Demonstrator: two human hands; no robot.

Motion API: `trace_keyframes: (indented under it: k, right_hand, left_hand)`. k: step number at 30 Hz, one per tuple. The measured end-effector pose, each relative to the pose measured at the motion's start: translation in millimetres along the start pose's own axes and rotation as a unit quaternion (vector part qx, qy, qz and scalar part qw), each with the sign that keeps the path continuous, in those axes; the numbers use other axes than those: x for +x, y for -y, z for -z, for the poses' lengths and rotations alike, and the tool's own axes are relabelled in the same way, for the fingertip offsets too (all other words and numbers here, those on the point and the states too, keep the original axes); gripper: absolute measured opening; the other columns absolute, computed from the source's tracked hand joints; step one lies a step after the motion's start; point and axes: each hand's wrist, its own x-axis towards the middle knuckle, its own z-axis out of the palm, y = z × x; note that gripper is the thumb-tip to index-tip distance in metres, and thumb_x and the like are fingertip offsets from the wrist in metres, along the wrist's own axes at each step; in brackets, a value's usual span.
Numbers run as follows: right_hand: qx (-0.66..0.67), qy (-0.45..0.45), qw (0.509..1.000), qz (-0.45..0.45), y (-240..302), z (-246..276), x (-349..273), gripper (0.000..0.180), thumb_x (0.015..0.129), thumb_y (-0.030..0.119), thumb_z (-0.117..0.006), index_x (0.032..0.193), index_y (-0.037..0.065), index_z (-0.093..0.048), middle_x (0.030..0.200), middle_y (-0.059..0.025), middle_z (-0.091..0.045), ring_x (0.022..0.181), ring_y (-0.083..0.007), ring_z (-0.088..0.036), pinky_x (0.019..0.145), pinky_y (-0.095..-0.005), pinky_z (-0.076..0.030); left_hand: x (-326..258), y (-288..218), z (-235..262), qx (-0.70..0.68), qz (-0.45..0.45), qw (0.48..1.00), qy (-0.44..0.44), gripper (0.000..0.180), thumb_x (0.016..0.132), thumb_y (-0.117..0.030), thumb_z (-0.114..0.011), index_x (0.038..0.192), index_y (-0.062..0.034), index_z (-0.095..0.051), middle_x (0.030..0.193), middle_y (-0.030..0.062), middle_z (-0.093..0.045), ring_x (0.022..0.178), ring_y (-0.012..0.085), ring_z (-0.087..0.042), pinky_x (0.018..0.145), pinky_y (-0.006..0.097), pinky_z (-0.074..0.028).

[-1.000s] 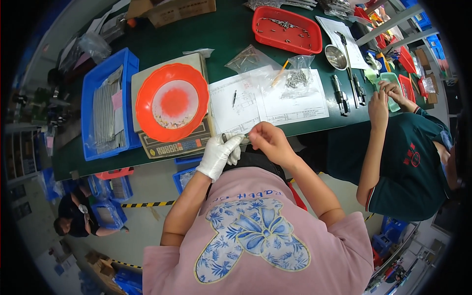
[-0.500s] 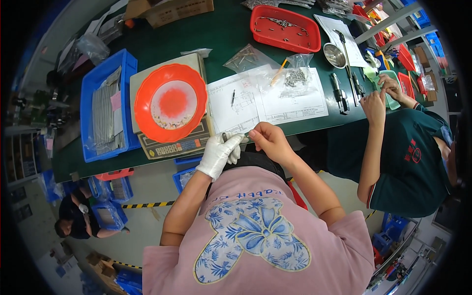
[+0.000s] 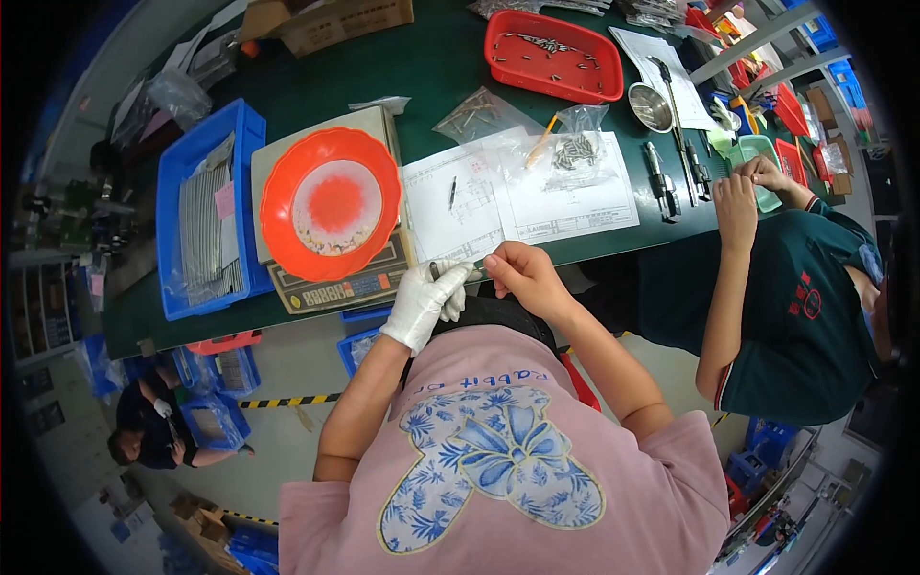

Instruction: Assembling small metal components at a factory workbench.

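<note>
**Two hands on a small metal rod at the bench edge**

The left hand (image 3: 422, 302), in a white glove, curls its fingers around a small dark metal rod (image 3: 452, 273). The bare right hand (image 3: 522, 276) meets it just beside, fingertips pinched at the rod's other end. Directly beyond both hands lie white drawing sheets (image 3: 522, 192). Beyond the left hand stands an orange dish (image 3: 331, 203) on a weighing scale (image 3: 326, 283), with a blue bin (image 3: 206, 211) farther left. Beyond the right hand, a clear bag of small parts (image 3: 575, 151), then a red tray (image 3: 561, 56).
</note>
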Motion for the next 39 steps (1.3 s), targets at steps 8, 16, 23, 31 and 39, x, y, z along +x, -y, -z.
trace_keyframes:
  k: [8, 16, 23, 31, 39]
  right_hand:
    - [-0.074, -0.087, 0.982, 0.151, -4, 9, 1, 0.010, 0.076, 0.010, -0.058, 0.078, 0.000, -0.054, 0.063, 0.0000, -0.052, 0.056, -0.0051, -0.048, 0.051, -0.0192, -0.040]
    - [-0.488, -0.320, 0.741, 0.332, -5, 64, 48, 0.011, 0.070, 0.012, -0.062, 0.071, 0.005, -0.053, 0.060, -0.0066, -0.055, 0.049, -0.0230, -0.054, 0.045, -0.0314, -0.042]
    - [-0.556, -0.266, 0.725, 0.309, -53, 92, 84, 0.011, 0.070, 0.014, -0.060, 0.070, 0.008, -0.052, 0.060, -0.0091, -0.054, 0.050, -0.0281, -0.053, 0.045, -0.0352, -0.042]
    - [-0.527, -0.266, 0.756, 0.282, -68, 109, 86, 0.007, 0.071, 0.012, -0.059, 0.069, 0.009, -0.053, 0.056, -0.0086, -0.054, 0.047, -0.0269, -0.052, 0.045, -0.0365, -0.042]
    - [-0.447, -0.413, 0.786, 0.108, 17, 171, 148, 0.022, 0.073, 0.030, -0.059, 0.070, 0.008, -0.055, 0.065, -0.0095, -0.059, 0.064, -0.0290, -0.057, 0.055, -0.0370, -0.044]
  left_hand:
    - [1, -1, -1, -0.035, 0.033, 0.999, -0.009, 0.023, 0.082, -0.020, -0.053, 0.080, 0.0029, -0.058, 0.046, -0.0011, -0.044, 0.036, 0.0052, -0.036, 0.034, 0.018, -0.026]
    - [-18, 10, 15, -0.068, 0.068, 0.991, -0.095, 0.021, 0.083, -0.018, -0.052, 0.079, 0.0026, -0.055, 0.047, -0.0015, -0.040, 0.038, 0.0051, -0.033, 0.036, 0.018, -0.025]
    - [-40, 39, 39, -0.120, 0.075, 0.974, -0.178, 0.022, 0.082, -0.020, -0.053, 0.076, -0.0004, -0.058, 0.047, -0.0022, -0.045, 0.037, 0.0047, -0.037, 0.035, 0.017, -0.026]
    - [-29, 41, 35, -0.123, 0.066, 0.976, -0.165, 0.020, 0.082, -0.019, -0.053, 0.078, 0.0007, -0.058, 0.047, -0.0015, -0.045, 0.037, 0.0051, -0.037, 0.035, 0.018, -0.027]
    - [-35, 39, 35, -0.122, 0.067, 0.973, -0.183, 0.027, 0.084, -0.025, -0.048, 0.080, 0.0012, -0.055, 0.051, 0.0020, -0.048, 0.039, 0.0076, -0.041, 0.037, 0.019, -0.030]
